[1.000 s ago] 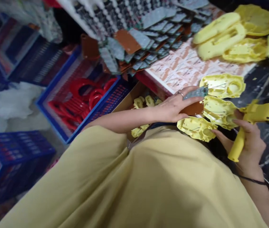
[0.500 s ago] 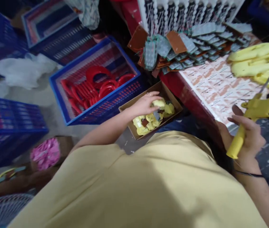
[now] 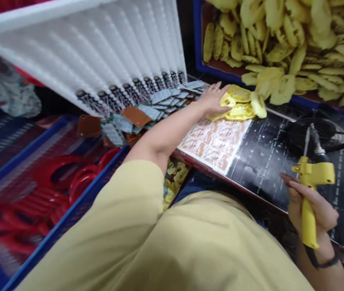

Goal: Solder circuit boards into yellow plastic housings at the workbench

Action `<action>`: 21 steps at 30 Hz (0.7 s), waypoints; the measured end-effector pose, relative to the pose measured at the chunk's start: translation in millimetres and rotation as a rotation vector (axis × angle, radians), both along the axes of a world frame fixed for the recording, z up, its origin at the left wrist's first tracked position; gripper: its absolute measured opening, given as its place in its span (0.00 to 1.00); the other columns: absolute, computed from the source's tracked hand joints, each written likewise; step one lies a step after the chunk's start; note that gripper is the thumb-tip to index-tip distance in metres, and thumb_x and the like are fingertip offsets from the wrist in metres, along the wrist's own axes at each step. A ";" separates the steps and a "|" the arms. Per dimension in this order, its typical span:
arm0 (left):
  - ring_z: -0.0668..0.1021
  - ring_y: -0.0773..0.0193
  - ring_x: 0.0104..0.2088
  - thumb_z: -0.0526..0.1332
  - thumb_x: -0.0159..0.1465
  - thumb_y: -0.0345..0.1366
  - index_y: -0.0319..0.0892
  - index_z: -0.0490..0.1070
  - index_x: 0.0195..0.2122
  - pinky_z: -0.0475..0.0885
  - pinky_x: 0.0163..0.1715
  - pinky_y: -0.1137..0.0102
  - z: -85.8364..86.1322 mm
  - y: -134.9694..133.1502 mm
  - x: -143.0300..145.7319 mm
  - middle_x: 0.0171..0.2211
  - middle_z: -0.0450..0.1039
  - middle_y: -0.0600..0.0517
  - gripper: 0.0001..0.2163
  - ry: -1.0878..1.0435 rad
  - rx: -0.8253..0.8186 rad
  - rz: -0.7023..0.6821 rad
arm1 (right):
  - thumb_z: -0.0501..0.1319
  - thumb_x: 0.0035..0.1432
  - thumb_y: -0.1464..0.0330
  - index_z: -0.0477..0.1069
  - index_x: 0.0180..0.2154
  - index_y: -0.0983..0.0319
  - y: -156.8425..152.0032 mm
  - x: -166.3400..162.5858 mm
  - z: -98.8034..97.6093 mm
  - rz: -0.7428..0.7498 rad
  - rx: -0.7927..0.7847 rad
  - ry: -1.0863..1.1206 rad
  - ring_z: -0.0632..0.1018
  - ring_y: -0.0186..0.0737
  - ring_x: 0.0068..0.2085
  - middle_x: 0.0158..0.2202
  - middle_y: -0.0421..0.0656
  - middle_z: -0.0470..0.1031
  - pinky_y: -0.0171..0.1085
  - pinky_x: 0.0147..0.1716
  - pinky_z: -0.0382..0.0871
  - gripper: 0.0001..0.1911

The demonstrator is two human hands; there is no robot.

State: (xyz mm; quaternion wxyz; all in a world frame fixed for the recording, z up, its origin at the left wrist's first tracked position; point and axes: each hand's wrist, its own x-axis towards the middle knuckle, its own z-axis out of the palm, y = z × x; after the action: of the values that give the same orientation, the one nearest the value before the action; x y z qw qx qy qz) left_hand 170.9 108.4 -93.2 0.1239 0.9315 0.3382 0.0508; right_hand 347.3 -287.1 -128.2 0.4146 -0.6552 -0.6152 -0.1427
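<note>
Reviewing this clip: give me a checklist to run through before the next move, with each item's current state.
1. Right hand gripping the yellow soldering gun by its handle: ok.
2. Gun's metal tip away from the left hand: ok, it points toward the black fan.
3. Left hand at the yellow plastic shells: ok.
4. Left hand's grip on a single shell: cannot tell, the hand hides the contact.
5. Tip heated: cannot tell.
6. Circuit boards piled beside the white foam tray: ok.

My view is dim; deep shadow lies below the table [image 3: 260, 161]; blur softens the red parts [image 3: 40, 173] at left.
</note>
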 end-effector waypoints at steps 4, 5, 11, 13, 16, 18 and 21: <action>0.68 0.33 0.74 0.68 0.68 0.56 0.49 0.60 0.80 0.65 0.73 0.39 -5.4 -28.8 12.3 0.78 0.60 0.36 0.42 0.054 -0.043 -0.071 | 0.70 0.65 0.72 0.76 0.65 0.40 1.7 4.8 11.1 0.031 0.067 -0.088 0.88 0.49 0.33 0.41 0.34 0.89 0.38 0.29 0.87 0.31; 0.68 0.32 0.75 0.67 0.68 0.58 0.50 0.60 0.79 0.66 0.73 0.39 -4.8 -50.2 9.7 0.79 0.60 0.37 0.41 0.073 -0.054 -0.125 | 0.70 0.65 0.73 0.76 0.65 0.41 2.9 5.8 12.3 0.035 0.066 -0.098 0.88 0.48 0.32 0.40 0.34 0.89 0.37 0.30 0.86 0.32; 0.63 0.31 0.78 0.65 0.73 0.57 0.44 0.65 0.75 0.71 0.69 0.38 11.9 -160.8 -7.1 0.82 0.50 0.33 0.35 0.134 -0.080 -0.430 | 0.76 0.61 0.71 0.73 0.63 0.51 15.5 8.9 8.4 0.100 -0.045 -0.092 0.89 0.48 0.48 0.54 0.44 0.87 0.41 0.44 0.87 0.32; 0.68 0.34 0.75 0.64 0.75 0.53 0.42 0.66 0.75 0.74 0.67 0.42 16.8 -158.8 -8.6 0.80 0.54 0.32 0.32 0.107 -0.108 -0.465 | 0.77 0.60 0.70 0.71 0.62 0.51 19.7 14.1 5.0 0.152 -0.097 -0.081 0.88 0.50 0.51 0.56 0.46 0.85 0.45 0.47 0.87 0.32; 0.79 0.45 0.66 0.57 0.79 0.44 0.43 0.65 0.75 0.78 0.64 0.51 23.3 -123.1 -7.6 0.74 0.68 0.36 0.26 0.082 -0.204 -0.433 | 0.77 0.61 0.69 0.72 0.60 0.51 23.2 25.9 -1.1 0.195 -0.186 -0.116 0.88 0.51 0.49 0.52 0.44 0.85 0.50 0.52 0.85 0.29; 0.81 0.48 0.63 0.55 0.79 0.40 0.45 0.65 0.75 0.77 0.65 0.52 25.8 -97.3 -7.1 0.68 0.76 0.40 0.24 0.084 -0.235 -0.358 | 0.77 0.62 0.67 0.72 0.59 0.52 24.8 32.2 -5.3 0.190 -0.236 -0.151 0.88 0.51 0.48 0.47 0.42 0.85 0.51 0.53 0.85 0.27; 0.76 0.43 0.69 0.60 0.77 0.41 0.47 0.67 0.75 0.70 0.71 0.42 20.5 -90.8 -10.5 0.70 0.73 0.39 0.26 0.014 -0.106 -0.294 | 0.76 0.64 0.65 0.73 0.58 0.52 28.5 34.8 -10.3 0.181 -0.235 -0.178 0.88 0.50 0.47 0.47 0.42 0.85 0.50 0.52 0.84 0.24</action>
State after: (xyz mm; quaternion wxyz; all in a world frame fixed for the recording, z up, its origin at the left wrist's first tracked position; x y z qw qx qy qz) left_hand 160.4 17.5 -72.7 0.1769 0.9634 0.2010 0.0077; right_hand 382.1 -258.6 -138.5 0.2900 -0.6260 -0.7183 -0.0895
